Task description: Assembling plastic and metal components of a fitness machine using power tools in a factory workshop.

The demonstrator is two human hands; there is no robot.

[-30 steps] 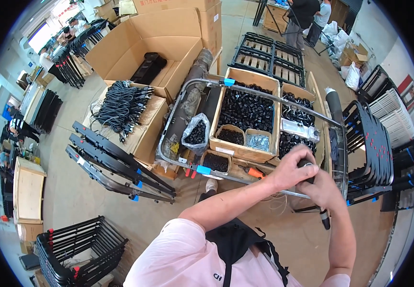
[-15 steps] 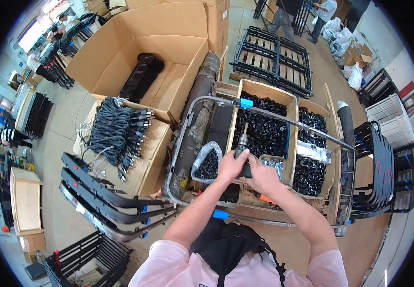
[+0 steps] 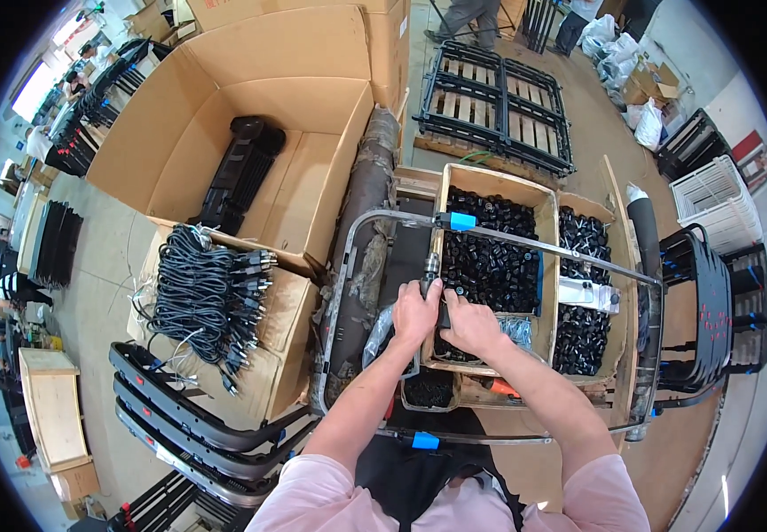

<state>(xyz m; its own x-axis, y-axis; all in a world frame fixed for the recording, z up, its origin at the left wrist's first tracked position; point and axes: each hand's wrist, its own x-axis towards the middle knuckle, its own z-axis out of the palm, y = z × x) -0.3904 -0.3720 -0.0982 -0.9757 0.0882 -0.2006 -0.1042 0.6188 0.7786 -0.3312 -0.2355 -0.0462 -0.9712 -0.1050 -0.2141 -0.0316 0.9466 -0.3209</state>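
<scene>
Both my hands are closed around a power drill point(image 3: 433, 264), which points away from me. My left hand point(image 3: 415, 312) wraps the body near the chuck, and my right hand point(image 3: 472, 324) holds it from the right, hiding most of the handle. The drill's front end is close to the far bar of a grey tubular frame point(image 3: 570, 254), just beside a blue clip point(image 3: 461, 222); whether the bit touches the bar I cannot tell. A second blue clip point(image 3: 425, 441) sits on the near bar. Below the frame, a wooden bin point(image 3: 546, 213) holds many small black plastic parts point(image 3: 490, 257).
A large cardboard box point(image 3: 330, 146) with a black part inside stands at the far left. Bundled black cables point(image 3: 201, 288) lie on a carton. Curved black frame pieces point(image 3: 188, 417) are stacked at near left. A clear bag point(image 3: 378, 339) sits beside my left wrist.
Both hands have carried the drill left, bringing its front end beside the far bar near the blue clip. The whole view has shifted slightly.
</scene>
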